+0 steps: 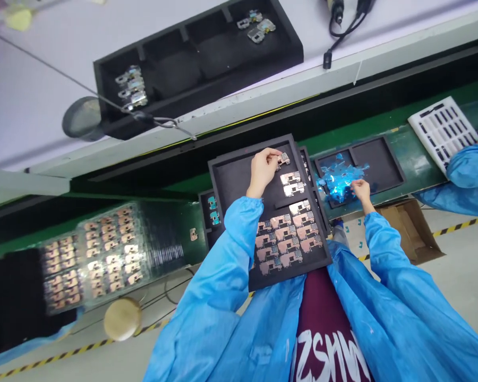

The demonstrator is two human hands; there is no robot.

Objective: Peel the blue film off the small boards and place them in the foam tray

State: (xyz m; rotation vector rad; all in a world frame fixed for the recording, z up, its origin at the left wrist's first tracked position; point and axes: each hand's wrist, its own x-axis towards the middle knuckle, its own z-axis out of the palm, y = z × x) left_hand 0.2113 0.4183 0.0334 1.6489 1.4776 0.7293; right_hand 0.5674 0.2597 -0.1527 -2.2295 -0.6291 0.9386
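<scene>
My left hand (262,170) pinches a small copper-coloured metal plate (283,159) at the top right corner of a black tray (231,183). Below it in that tray lie two more bright plates (291,183), then a divider and several rows of pinkish metal plates (287,233). Over to the right, my right hand (362,194) is at the edge of a pile of shiny blue film pieces (338,180). Its fingertips are pressed together; whether a film piece is between them cannot be made out. The pile lies in a second black tray (380,162).
Plastic sheets of copper-coloured plates (111,254) lie left on the green conveyor (171,228). A black tray (207,48) with metal parts stands on the upper bench. Right are a white slotted tray (444,132), another person's sleeve (472,170), a cardboard box (410,233). A round stool (122,318) stands below.
</scene>
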